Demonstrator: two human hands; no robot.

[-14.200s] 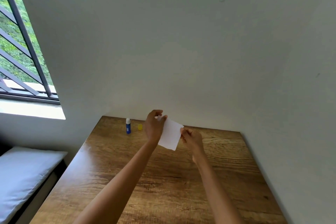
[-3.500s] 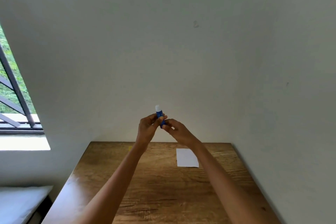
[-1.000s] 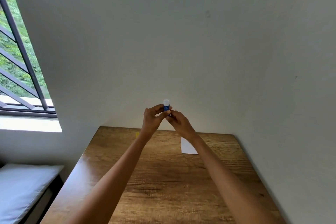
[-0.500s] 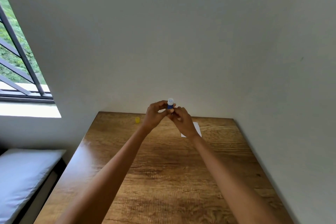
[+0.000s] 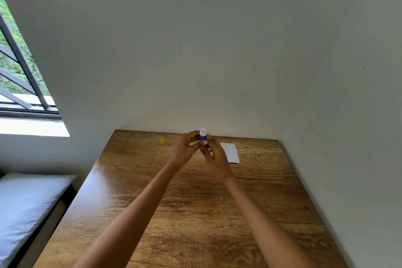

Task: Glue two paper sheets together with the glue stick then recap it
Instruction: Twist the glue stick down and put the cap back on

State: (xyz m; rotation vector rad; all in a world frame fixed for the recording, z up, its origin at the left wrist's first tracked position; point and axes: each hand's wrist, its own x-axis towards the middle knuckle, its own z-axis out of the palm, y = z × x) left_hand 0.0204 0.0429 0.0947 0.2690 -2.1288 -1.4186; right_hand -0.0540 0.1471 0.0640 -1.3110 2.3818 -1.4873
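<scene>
Here, glue stick (image 5: 203,135) upright, pinched between left hand (image 5: 186,149) and right hand (image 5: 215,159), above table (image 5: 195,213).

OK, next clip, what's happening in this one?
A person is holding a blue glue stick upright in both hands above a wooden table. The left hand and the right hand both grip its body, and its white top is uncovered. The yellow cap lies on the table to the left, not yet back on. The white paper lies flat near the far edge, just right of the hands.
</scene>
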